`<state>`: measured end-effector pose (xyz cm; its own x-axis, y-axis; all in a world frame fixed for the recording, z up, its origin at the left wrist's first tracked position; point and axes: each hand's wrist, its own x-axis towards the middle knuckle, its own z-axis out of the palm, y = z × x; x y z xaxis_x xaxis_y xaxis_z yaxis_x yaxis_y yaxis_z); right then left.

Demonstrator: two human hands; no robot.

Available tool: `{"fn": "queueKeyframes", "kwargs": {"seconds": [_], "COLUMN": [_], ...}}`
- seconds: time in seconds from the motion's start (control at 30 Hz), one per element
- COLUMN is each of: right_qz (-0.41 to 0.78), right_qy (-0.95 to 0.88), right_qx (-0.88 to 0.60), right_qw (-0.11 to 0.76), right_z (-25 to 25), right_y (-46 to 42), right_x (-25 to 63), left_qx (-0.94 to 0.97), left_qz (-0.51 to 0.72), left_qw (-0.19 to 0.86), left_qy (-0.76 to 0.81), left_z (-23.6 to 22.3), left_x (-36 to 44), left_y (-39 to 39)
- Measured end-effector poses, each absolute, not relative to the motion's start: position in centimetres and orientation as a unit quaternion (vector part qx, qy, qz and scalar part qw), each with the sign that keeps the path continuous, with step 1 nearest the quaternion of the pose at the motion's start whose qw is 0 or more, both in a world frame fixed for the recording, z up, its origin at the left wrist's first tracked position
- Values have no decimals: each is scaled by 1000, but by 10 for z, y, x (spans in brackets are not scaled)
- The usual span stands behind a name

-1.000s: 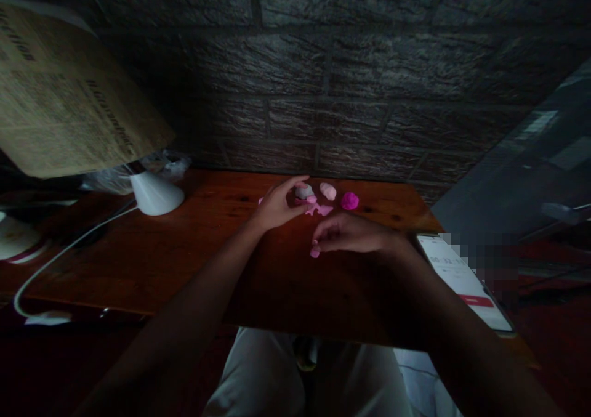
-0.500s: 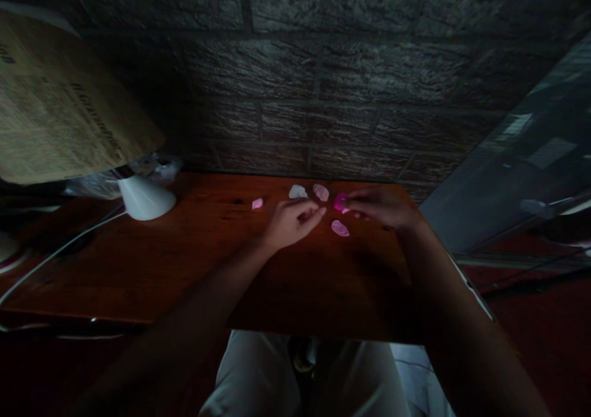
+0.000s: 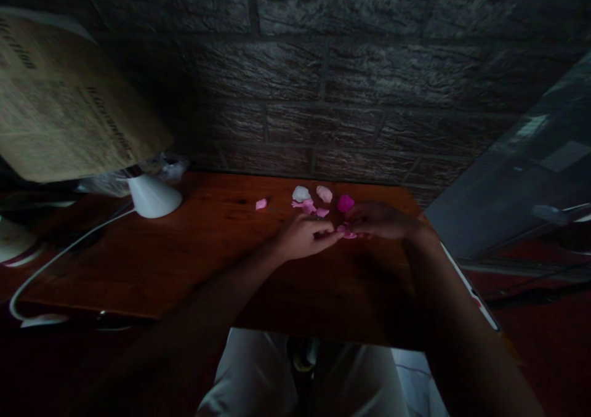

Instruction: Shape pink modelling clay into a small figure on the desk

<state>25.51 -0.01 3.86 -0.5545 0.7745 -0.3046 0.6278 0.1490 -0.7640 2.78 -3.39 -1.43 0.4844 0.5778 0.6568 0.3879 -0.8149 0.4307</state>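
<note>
My left hand (image 3: 307,237) has its fingers curled, the tips at the left end of a flat pink piece (image 3: 346,231) that looks like modelling clay. My right hand (image 3: 381,220) pinches the same piece from the right, its fingers covering part of it. Just beyond my right fingertips lies a bright magenta lump (image 3: 345,203). Behind my left hand are a white lump (image 3: 301,194), a pale pink lump (image 3: 324,194) and an irregular pink piece (image 3: 307,206). A small pink piece (image 3: 261,203) lies apart to the left.
The wooden table (image 3: 203,244) meets a dark brick wall (image 3: 286,72) at the back. On the left stands a lamp with a white base (image 3: 154,196) and a newsprint shade (image 3: 74,109). Its white cable (image 3: 69,244) runs to the front edge. A grey door (image 3: 512,158) is at right.
My right hand has left the magenta lump and moved nearer to me, onto the flat pink piece. My left hand has also drawn nearer, uncovering the irregular pink piece. The view has shifted slightly.
</note>
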Motion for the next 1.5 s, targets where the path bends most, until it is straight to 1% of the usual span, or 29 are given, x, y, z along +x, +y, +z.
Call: {"fn": "queueKeyframes", "kwargs": {"seconds": [0.13, 0.27, 0.37, 0.5, 0.57, 0.67, 0.77, 0.83, 0.97, 1.07, 1.17, 1.33, 1.5], "right_qz": [547, 606, 628, 642, 652, 661, 649, 634, 608, 597, 585, 520, 448], "right_qy": [-708, -695, -675, -609, -599, -599, -599, -601, -599, -598, -605, -601, -553], "right_qx": [-431, -364, -345, -367, -356, -342, -347, -359, -396, -414, -414, -398, -441], "right_qw": [119, 134, 175, 285, 300, 296, 316, 328, 339, 339, 348, 458, 547], "right_z": [45, 48, 46, 42, 43, 45, 46, 44, 40, 37, 36, 38, 43], "right_y": [-5, -11, -11, -11, -13, -16, -14, -10, -3, -3, -4, -3, 0], "right_x": [252, 240, 233, 230, 231, 234, 239, 241, 241, 235, 226, 219, 226], "left_qx": [846, 848, 841, 834, 841, 834, 747, 712, 754, 775, 801, 807, 771], "left_qz": [442, 436, 442, 452, 441, 445, 518, 519, 382, 342, 281, 253, 262], "left_qw": [126, 119, 96, 94, 92, 99, 123, 129, 147, 104, 92, 46, 29], "left_qy": [269, 275, 296, 301, 299, 311, 398, 455, 514, 521, 520, 531, 580], "left_z": [-10, -9, -10, -5, 1, 11, 18, 16, -6, -23, -28, -21, -16], "left_x": [28, 31, 30, 24, 18, -1, -39, -68, -105, -102, -90, -87, -88], "left_y": [-37, -40, -38, -33, -30, -21, -4, 9, 25, 26, 24, 23, 20]}}
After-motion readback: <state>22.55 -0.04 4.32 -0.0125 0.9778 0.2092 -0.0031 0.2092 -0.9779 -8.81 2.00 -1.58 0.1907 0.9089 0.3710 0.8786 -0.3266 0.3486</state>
